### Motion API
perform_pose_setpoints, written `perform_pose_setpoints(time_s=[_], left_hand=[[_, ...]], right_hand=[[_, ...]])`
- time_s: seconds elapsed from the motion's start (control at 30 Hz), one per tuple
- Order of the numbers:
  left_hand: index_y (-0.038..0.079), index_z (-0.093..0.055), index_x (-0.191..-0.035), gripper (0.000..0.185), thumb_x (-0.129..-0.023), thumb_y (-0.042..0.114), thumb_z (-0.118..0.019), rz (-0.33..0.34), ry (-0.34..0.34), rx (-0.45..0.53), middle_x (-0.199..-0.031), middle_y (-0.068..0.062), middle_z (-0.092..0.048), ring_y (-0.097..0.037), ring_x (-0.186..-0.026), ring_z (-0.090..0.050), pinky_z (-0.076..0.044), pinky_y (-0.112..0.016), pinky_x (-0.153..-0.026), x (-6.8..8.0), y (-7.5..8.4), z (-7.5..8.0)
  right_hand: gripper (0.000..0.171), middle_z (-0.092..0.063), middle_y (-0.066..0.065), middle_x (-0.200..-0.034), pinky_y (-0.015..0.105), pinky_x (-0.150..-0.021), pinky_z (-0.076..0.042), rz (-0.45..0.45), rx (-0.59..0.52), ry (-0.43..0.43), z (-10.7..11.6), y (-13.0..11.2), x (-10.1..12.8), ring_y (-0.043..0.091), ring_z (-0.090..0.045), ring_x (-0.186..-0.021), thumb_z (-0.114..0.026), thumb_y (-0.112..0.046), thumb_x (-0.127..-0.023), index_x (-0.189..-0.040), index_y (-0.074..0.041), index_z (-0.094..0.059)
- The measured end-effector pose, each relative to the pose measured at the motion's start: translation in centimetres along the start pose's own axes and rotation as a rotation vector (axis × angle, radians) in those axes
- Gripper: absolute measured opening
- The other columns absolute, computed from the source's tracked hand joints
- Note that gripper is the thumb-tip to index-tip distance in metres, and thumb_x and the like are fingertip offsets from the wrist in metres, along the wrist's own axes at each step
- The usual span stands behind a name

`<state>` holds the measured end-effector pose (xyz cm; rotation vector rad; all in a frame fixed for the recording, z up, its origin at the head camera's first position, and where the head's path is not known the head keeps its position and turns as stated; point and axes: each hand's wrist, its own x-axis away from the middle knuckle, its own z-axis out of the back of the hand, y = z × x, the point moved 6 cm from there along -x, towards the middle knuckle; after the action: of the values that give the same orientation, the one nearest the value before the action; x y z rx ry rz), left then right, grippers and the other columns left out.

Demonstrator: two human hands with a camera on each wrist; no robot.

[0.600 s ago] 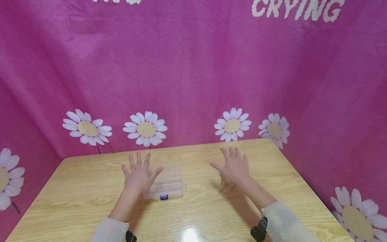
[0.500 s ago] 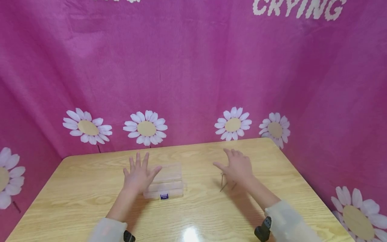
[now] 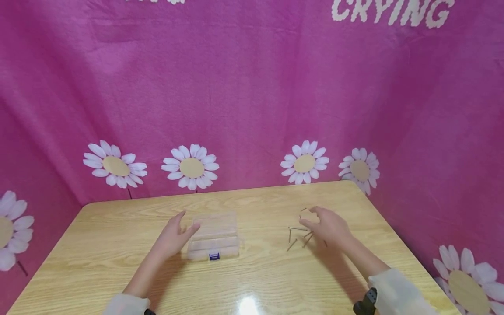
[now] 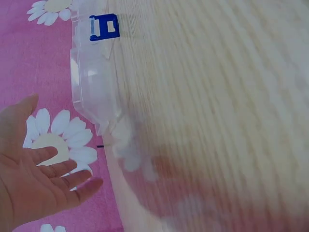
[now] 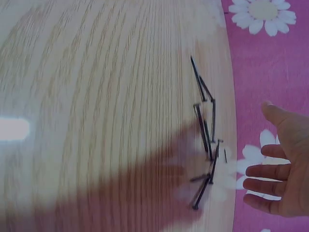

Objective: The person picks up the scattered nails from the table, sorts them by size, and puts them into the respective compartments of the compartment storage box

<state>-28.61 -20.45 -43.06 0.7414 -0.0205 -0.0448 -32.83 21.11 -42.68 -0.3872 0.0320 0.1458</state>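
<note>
A clear plastic box [image 3: 213, 237] with a blue latch [image 3: 214, 256] lies shut on the wooden table [image 3: 118, 245]. My left hand [image 3: 173, 236] hovers just left of it, fingers relaxed and holding nothing. In the left wrist view the box [image 4: 91, 77] is apart from my left hand [image 4: 34, 179]. Several thin metal nails [image 3: 299, 236] lie scattered on the table's right half. My right hand [image 3: 328, 227] hangs over their right side with loosely bent fingers, empty. The right wrist view shows the nails [image 5: 206, 140] beside my right hand [image 5: 277, 164].
A pink cloth with white daisies [image 3: 190, 167] surrounds the table at the back and both sides. The table's far edge [image 3: 220, 192] meets it. A glare spot [image 3: 248, 305] sits near the front edge.
Both hands lifted off the table and drew back towards me. The left hand left the box lid; the right hand moved right, uncovering the nails.
</note>
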Motion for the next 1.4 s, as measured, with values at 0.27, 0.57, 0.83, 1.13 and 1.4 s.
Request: perform_pose_setpoints(time_s=[0.27, 0.57, 0.83, 1.13, 1.4], left_hand=[[-0.007, -0.031, -0.140, 0.070, -0.090, 0.031, -0.061, 0.052, -0.034, 0.097, -0.131, -0.033, -0.045, -0.045, -0.111, -0.054, -0.051, -0.049, -0.089, 1.1, -1.6, -0.2], [-0.010, -0.039, -0.134, 0.063, -0.084, 0.016, -0.070, 0.182, -0.088, 0.444, -0.118, -0.028, -0.050, -0.019, -0.085, -0.060, -0.058, -0.032, -0.070, 1.7, -3.4, -1.4], [-0.013, -0.039, -0.132, 0.057, -0.086, 0.008, -0.065, 0.206, -0.131, 0.583, -0.114, -0.027, -0.055, -0.016, -0.086, -0.061, -0.058, -0.034, -0.076, 2.0, -3.9, -2.1], [-0.016, -0.035, -0.133, 0.062, -0.084, 0.006, -0.067, 0.208, -0.185, 0.643, -0.122, -0.034, -0.052, -0.019, -0.093, -0.063, -0.057, -0.037, -0.080, 2.3, -4.0, -2.5], [-0.017, -0.034, -0.133, 0.061, -0.086, 0.005, -0.065, 0.195, -0.196, 0.675, -0.119, -0.032, -0.054, -0.017, -0.090, -0.062, -0.058, -0.033, -0.080, 2.3, -4.1, -2.8]], right_hand=[[0.060, -0.067, 0.013, -0.093, 0.037, -0.065, -0.052, -0.001, -0.037, -0.018, 0.4, 2.1, 0.6, 0.022, -0.062, -0.077, -0.058, -0.050, -0.087, -0.118, 0.002, -0.058], [0.043, -0.068, 0.009, -0.087, 0.034, -0.065, -0.051, -0.016, -0.089, -0.040, -0.3, 3.9, 1.5, 0.018, -0.061, -0.075, -0.065, -0.038, -0.085, -0.105, 0.000, -0.064], [0.035, -0.065, 0.004, -0.078, 0.028, -0.061, -0.047, 0.010, -0.177, -0.044, -1.1, 5.0, 1.5, 0.013, -0.054, -0.068, -0.069, -0.031, -0.083, -0.101, -0.001, -0.066], [0.023, -0.061, 0.000, -0.074, 0.026, -0.060, -0.044, 0.082, -0.198, -0.058, -1.1, 5.5, 1.8, 0.012, -0.051, -0.066, -0.073, -0.028, -0.079, -0.086, -0.008, -0.067], [0.019, -0.063, -0.001, -0.074, 0.027, -0.063, -0.047, 0.045, -0.213, -0.096, -1.8, 5.5, 2.2, 0.011, -0.053, -0.066, -0.073, -0.027, -0.079, -0.080, -0.010, -0.066]])
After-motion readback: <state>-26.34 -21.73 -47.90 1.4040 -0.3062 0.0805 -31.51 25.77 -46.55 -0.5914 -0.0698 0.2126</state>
